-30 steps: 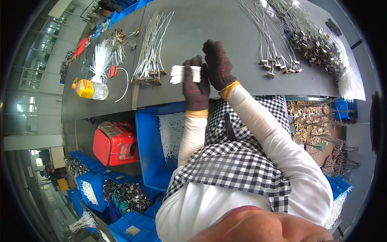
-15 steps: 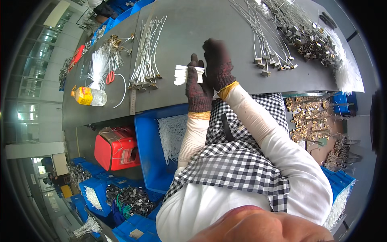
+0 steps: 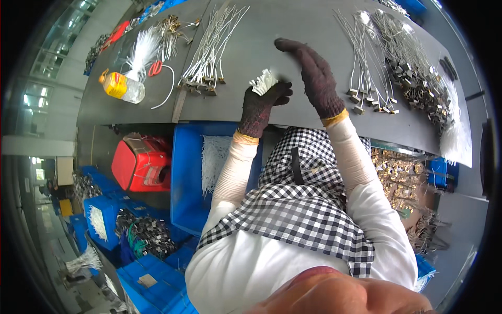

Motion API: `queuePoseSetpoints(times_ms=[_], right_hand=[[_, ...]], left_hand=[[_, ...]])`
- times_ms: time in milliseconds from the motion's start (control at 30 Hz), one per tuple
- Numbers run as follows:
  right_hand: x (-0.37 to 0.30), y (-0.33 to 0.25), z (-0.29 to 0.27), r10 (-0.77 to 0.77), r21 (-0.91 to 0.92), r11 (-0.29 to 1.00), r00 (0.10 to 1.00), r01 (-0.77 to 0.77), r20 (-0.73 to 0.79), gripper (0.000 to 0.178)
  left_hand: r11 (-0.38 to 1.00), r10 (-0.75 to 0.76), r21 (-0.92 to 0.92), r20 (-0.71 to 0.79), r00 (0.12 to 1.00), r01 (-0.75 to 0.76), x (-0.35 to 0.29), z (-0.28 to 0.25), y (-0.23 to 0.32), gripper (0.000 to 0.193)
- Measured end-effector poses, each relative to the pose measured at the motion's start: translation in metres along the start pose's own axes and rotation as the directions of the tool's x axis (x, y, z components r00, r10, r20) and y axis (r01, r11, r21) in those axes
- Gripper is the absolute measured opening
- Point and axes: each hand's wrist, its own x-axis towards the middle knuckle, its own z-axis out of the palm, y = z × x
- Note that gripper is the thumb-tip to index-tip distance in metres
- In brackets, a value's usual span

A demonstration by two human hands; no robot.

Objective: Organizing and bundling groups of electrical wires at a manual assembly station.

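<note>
The left hand's (image 3: 260,109) fingers close around a white bundle (image 3: 263,82), its ends fanned out beyond them. A loose grip could shed pieces. The right hand's (image 3: 320,81) fingers extend, empty, nearby

Grey tabletop (image 3: 282,23): on left, yellow-labelled bottle (image 3: 121,87) on its side, red-handled scissors (image 3: 155,68), curved white cord (image 3: 173,83); bundled metal-ended wires (image 3: 205,60) farther right.
</note>
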Motion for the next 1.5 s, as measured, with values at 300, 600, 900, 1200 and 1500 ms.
queuePoseSetpoints(times_ms=[300,600,900,1200,1500], right_hand=[[0.021,-0.043,0.024,0.227,-0.619,0.766,0.827,0.175,0.514,0.047],[-0.001,0.016,0.007,-0.010,0.032,0.999,0.988,0.015,-0.155,0.052],[-0.032,0.055,0.015,-0.151,-0.213,0.975,0.891,0.063,-0.428,0.051],[-0.092,0.030,-0.077,0.158,-0.107,0.968,0.879,-0.229,-0.449,0.043],[-0.224,0.061,-0.219,0.357,-0.459,0.569,0.708,-0.682,-0.609,0.032]], left_hand=[[0.820,0.080,0.552,0.157,0.984,-0.154,0.011,-0.025,-0.013,0.032],[0.761,0.127,-0.648,0.205,0.971,0.037,0.001,0.025,-0.004,0.027],[0.810,0.093,-0.583,0.022,0.995,-0.063,0.010,0.050,-0.043,0.043],[0.821,-0.081,-0.557,0.100,0.992,0.123,0.020,0.053,-0.066,0.031],[0.690,-0.431,-0.596,0.117,0.895,0.410,0.033,-0.008,-0.112,0.019]])
